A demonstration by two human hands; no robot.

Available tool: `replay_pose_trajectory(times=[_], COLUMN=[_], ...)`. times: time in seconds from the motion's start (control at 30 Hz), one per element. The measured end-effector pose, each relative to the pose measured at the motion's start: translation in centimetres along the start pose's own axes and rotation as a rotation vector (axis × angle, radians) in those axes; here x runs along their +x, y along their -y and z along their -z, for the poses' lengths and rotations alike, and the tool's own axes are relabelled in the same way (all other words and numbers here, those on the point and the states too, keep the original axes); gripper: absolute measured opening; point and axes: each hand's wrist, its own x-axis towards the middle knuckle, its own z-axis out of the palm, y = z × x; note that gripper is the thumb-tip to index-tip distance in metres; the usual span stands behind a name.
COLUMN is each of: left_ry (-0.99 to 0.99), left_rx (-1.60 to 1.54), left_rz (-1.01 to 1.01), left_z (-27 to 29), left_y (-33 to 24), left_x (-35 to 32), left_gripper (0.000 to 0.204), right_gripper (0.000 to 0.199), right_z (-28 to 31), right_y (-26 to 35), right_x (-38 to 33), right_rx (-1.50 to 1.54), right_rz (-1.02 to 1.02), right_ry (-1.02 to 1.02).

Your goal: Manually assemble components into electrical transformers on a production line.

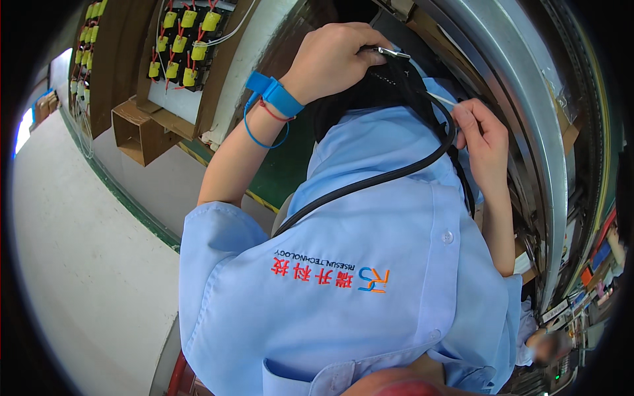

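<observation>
My left hand (340,56), with a blue wrist strap (282,96) and a thin red band, is closed around a small shiny metal piece (394,53) above my lap. Its exact kind is hard to make out. Black fabric (376,89) lies just beneath that hand. My right hand (485,135), at the right, pinches the end of a thin white cord-like piece (441,99), whose other end meets the black fabric. A thick black cable (376,178) curves from there across my light blue shirt (356,224).
Cardboard trays (158,122) at upper left hold several yellow-wrapped parts (178,43) with red wires. A white surface (86,251) fills the left. Along the right runs a curved metal rail (538,125); another person (545,346) is at lower right.
</observation>
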Motion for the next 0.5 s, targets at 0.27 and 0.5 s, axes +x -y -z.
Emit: replay_pose_trajectory(times=[0.27, 0.5], left_ry=[0.139, 0.195], left_rx=[-0.093, -0.279], left_rz=[-0.060, 0.028], left_z=[2.1, 4.4], left_y=[0.9, 0.1], left_x=[-0.1, -2.8], left_gripper=[0.019, 0.018], right_gripper=[0.017, 0.016], right_z=[-2.7, -3.8], right_y=[-0.9, 0.0], right_x=[0.1, 0.3], right_rx=[0.001, -0.673], right_rz=[0.134, 0.604], right_ry=[-0.004, -0.177])
